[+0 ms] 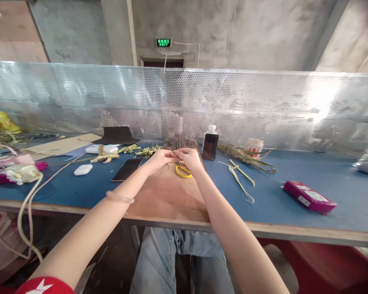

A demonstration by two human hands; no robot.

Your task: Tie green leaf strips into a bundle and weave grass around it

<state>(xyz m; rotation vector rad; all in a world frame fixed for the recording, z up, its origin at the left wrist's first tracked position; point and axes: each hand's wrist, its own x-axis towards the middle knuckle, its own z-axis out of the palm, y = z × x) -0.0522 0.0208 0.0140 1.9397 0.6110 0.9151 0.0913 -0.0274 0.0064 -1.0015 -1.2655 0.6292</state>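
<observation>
My left hand (pixel 162 158) and my right hand (pixel 187 157) meet over the far part of a brown board (pixel 168 192). Their fingers are pinched together at one spot, and whatever they hold is too small to make out. Just below them, yellow-handled scissors (pixel 183 171) lie on the board, partly covered by the right hand. Behind the fingers is a tangled heap of greyish-brown strands (pixel 181 142). A pile of dry greenish plant pieces (pixel 149 151) lies left of the heap.
On the blue table (pixel 294 167) are a dark phone (pixel 127 170), white case (pixel 83 170), dark bottle (pixel 210 146), dried leaves (pixel 248 157), pale stalks (pixel 241 183) and magenta pack (pixel 309 197). Cables (pixel 30 204) hang at left. A perforated metal screen (pixel 248 102) stands behind.
</observation>
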